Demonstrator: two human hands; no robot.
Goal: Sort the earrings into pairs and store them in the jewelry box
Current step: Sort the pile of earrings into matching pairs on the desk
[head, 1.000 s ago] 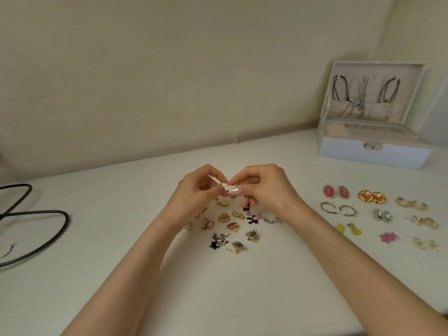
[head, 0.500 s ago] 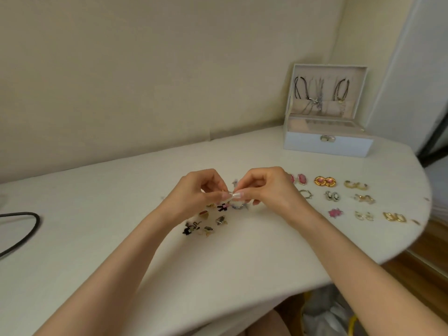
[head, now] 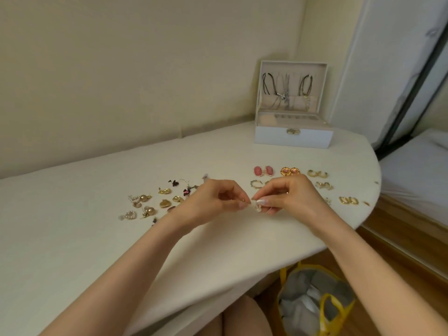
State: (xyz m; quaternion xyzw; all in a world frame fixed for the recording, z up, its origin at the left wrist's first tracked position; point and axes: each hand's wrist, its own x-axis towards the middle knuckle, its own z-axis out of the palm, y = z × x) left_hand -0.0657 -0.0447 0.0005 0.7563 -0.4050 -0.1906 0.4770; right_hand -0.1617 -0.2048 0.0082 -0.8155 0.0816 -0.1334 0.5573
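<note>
Shifted rightward along the table (head: 72, 238), left hand (head: 218, 200) and right hand (head: 291, 197) pinch one small earring (head: 257, 208) together.

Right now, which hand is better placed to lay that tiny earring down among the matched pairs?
The right hand, probably. Both pinch the earring, but the matched pairs lie just beyond the right one, on the side of the jewelry box; the left hand sits by the unsorted pile.

A white round-edged table (head: 72, 238) is standing against a plain cream wall (head: 121, 69); right of the table brown wooden flooring (head: 412, 258) is showing; below the table's edge a yellow-handled grey bag (head: 305, 287) is sitting.
</note>
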